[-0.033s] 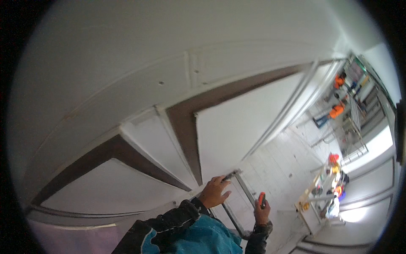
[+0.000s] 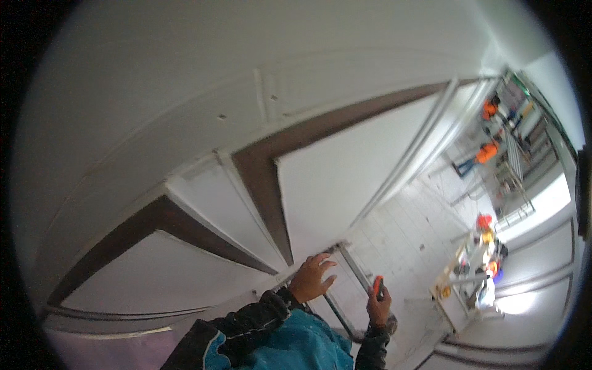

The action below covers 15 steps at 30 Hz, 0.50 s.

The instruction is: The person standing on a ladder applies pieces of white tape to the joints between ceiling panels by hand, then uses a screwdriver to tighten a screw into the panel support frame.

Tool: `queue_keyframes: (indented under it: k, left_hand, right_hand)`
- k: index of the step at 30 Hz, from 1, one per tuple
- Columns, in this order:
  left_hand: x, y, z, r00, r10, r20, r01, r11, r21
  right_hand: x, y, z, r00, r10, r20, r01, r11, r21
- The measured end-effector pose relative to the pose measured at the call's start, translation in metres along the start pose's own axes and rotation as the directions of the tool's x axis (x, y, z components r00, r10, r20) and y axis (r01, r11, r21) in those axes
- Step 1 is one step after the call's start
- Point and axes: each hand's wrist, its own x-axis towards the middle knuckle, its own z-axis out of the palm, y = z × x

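Observation:
My left hand (image 2: 312, 279) is stretched out beside the lower edge of the white wall panel (image 2: 354, 166), its fingers apart and holding nothing. It is by the upper end of a grey metal frame (image 2: 356, 266), though I cannot tell whether it touches it. In my right hand (image 2: 379, 308), to the right of that frame, is a small orange-and-black hand tool (image 2: 377, 284), pointing upward. The tool's exact kind is too small to make out.
Brown strips (image 2: 262, 203) border the wall panels. Far below lies a pale tiled floor (image 2: 401, 228). A cluttered workbench (image 2: 453, 305) stands at right. Farther off, a person in an orange top (image 2: 486, 151) is near metal scaffolding (image 2: 515, 160).
The whole view has shifted slightly, with the wall and floor sliding a little up and left. My right hand and its tool sit slightly farther left; my left hand stays nearly in place.

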Motion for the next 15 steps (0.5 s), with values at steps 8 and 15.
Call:
queue_keyframes:
  k: [8,15]
  left_hand:
    - [-0.036,0.038,0.062,0.851,-0.219,0.477,0.524,0.408,-0.747]
    - [-0.031,0.011,0.014,0.728,-0.242,0.642,0.686,0.269,-0.676]
  right_hand:
    - [-0.080,-0.083,0.013,0.919,-0.149,0.365,0.036,0.954,0.299]
    - [-0.086,-0.115,-0.007,0.830,-0.177,0.529,0.208,0.978,0.000]
